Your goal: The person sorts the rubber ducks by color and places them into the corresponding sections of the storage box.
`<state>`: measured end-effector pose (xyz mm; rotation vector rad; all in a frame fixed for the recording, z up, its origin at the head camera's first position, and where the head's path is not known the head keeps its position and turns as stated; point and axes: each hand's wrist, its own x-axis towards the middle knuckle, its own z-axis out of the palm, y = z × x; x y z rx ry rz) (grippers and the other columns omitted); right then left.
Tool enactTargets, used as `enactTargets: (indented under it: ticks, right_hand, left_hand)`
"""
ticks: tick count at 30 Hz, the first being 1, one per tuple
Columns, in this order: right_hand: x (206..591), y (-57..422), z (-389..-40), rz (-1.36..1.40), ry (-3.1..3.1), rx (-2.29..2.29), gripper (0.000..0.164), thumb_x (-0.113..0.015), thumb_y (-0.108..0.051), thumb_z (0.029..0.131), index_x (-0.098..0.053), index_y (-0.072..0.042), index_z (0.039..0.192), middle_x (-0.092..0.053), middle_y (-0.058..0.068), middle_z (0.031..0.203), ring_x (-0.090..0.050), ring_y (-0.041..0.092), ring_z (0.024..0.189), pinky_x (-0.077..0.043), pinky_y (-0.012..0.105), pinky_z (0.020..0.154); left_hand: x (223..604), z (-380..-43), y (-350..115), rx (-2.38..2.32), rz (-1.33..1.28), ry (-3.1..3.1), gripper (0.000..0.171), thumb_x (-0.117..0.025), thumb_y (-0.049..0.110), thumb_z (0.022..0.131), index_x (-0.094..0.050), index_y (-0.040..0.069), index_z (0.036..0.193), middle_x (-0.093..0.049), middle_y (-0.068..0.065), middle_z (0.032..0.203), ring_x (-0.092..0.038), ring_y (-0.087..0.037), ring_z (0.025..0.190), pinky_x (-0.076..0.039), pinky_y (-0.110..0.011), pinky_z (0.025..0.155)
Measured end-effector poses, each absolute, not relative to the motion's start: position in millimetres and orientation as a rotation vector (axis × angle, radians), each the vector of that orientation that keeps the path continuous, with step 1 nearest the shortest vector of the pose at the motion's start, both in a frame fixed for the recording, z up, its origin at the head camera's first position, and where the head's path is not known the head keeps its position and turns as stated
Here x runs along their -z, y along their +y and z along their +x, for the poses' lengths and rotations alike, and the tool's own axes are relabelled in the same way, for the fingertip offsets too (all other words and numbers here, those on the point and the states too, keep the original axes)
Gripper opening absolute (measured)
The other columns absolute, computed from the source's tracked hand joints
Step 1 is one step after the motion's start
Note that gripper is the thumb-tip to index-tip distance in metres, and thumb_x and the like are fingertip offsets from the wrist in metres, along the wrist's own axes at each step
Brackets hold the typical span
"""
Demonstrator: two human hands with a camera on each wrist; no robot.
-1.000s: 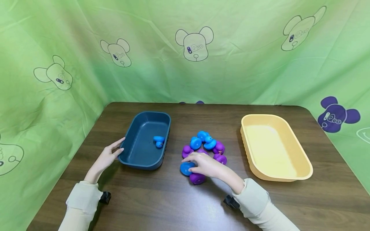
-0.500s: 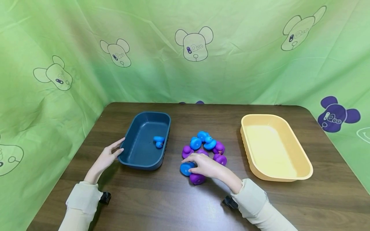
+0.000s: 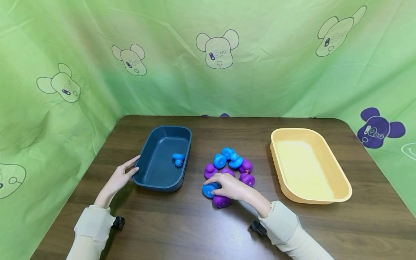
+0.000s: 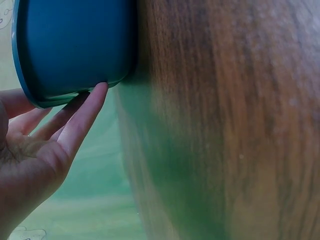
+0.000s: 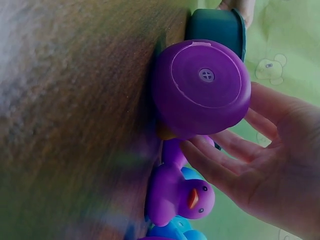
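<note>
My left hand (image 3: 121,176) rests with straight fingers against the near left side of a dark blue plastic bin (image 3: 162,183); in the left wrist view, fingertips touch its outer wall (image 4: 75,45). One blue rubber duck (image 3: 178,159) lies inside. Mid-table, my right hand (image 3: 231,186) holds a blue rubber duck (image 3: 208,190) in a loose cluster, thumb on its right and fingers over its far side. Just nearer is a purple rubber duck (image 3: 221,201), its flat base toward the right wrist camera, hiding the held duck there. Another purple duck (image 5: 170,192) shows its orange beak below.
More blue ducks (image 3: 219,161) and purple ducks (image 3: 247,179) lie bunched just beyond my right hand. A cream-yellow bin (image 3: 305,166) stands to the right on the brown wooden table (image 3: 182,227). A green printed cloth (image 3: 169,86) hangs behind the table.
My right hand has shifted very slightly, staying at the same blue duck. The left hand, both bins and the other ducks stay in place.
</note>
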<state>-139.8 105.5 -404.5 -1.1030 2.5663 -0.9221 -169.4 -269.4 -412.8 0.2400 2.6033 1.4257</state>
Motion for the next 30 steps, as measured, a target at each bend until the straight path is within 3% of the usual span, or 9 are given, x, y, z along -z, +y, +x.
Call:
enactTargets:
  ticks: [9,17,30]
  right_hand:
    - [406.7,103.9,-140.8,-1.078,2.512,0.930,0.027,-0.060,-0.009,0.083,-0.061,-0.001,0.108,-0.063,0.008,0.105,-0.055,0.022,0.101,-0.043,0.034,0.085]
    - [408.3,103.7,-142.3,-1.065,2.504,0.929,0.027,-0.062,-0.011,0.082,-0.062,-0.004,0.108,-0.064,0.006,0.103,-0.055,0.013,0.087,-0.044,0.029,0.080]
    - [409.0,103.7,-142.7,-1.099,2.500,0.967,0.026,-0.063,-0.011,0.082,-0.063,-0.004,0.107,-0.064,0.006,0.104,-0.055,0.013,0.090,-0.044,0.029,0.081]
  left_hand:
    - [413.2,-168.5,-270.0,-1.408,0.225,2.627,0.048,-0.044,0.013,0.093,-0.029,0.004,0.137,-0.036,-0.029,0.130,-0.042,-0.033,0.107,-0.044,-0.026,0.065]
    - [415.9,-169.1,-271.0,-1.423,0.230,2.594,0.048,-0.044,0.015,0.094,-0.029,0.005,0.138,-0.032,-0.030,0.133,-0.039,-0.037,0.114,-0.046,-0.029,0.072]
    - [415.2,-169.3,-270.1,-1.489,0.233,2.542,0.048,-0.043,0.011,0.094,-0.027,0.002,0.138,-0.030,-0.032,0.133,-0.038,-0.041,0.115,-0.046,-0.041,0.079]
